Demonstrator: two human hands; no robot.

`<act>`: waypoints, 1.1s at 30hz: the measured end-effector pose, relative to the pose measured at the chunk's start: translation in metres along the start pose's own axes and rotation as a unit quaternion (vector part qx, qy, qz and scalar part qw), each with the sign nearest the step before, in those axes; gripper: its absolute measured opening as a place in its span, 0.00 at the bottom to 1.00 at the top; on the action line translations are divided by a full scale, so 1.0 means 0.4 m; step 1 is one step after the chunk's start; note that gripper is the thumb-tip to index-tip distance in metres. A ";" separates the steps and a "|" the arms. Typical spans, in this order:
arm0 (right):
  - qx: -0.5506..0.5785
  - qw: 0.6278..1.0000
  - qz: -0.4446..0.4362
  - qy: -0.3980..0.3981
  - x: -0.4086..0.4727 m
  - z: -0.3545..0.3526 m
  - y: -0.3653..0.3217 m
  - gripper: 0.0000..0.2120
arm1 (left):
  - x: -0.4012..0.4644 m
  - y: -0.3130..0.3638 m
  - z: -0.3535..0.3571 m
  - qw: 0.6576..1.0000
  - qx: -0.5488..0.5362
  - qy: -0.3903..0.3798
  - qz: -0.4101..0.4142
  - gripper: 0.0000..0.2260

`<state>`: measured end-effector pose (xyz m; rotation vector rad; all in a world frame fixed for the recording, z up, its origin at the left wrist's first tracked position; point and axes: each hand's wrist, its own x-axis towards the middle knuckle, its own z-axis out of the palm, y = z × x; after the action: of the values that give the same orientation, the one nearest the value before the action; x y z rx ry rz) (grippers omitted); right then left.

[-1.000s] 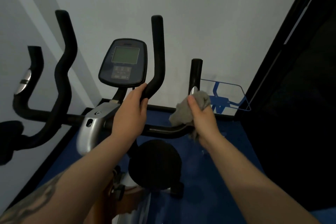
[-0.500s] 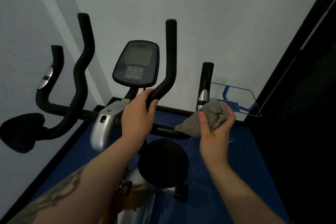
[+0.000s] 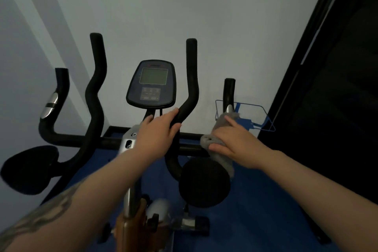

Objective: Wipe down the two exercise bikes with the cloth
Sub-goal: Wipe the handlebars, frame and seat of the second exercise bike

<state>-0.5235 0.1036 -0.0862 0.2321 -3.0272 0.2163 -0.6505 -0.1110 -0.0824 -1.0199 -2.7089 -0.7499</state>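
Cloth (image 3: 219, 139) shifted; two hands.

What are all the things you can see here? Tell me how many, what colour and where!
exercise bike: one in view, black and silver, centre, on the floor
console: one, dark with a grey screen, middle, between the handlebars
handlebars: four upright black ends, spread left to right
silver grip sensor: one clear on the far left bar, another partly behind the cloth
round black pads: two, one low centre, one low left
cloth: one, grey, on the right handlebar bend
floor: blue, below the bike
wall: pale grey, behind the bike
left hand: one, gripping the inner right handlebar
right hand: one, pressing the cloth on the bar
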 end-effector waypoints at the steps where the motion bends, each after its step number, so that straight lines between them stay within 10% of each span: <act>1: -0.027 0.999 0.015 -0.034 0.024 0.001 -0.020 0.24 | 0.003 -0.034 -0.022 0.998 0.055 -0.024 0.029 0.16; 21: 0.113 0.978 0.028 -0.172 0.118 -0.008 -0.082 0.04 | -0.079 -0.167 -0.024 0.971 -0.093 0.218 -0.031 0.10; 26: 0.004 0.983 0.016 -0.182 0.103 -0.014 -0.051 0.12 | -0.084 -0.171 -0.014 0.941 -0.207 0.240 -0.120 0.12; 33: 0.128 0.965 0.032 -0.227 0.123 -0.030 -0.060 0.08 | -0.083 -0.163 -0.019 0.948 -0.202 0.199 -0.143 0.12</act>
<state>-0.5670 0.0747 -0.0658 0.2301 -3.4566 0.6459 -0.6681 -0.1759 -0.1122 -0.4575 -2.4150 -1.4332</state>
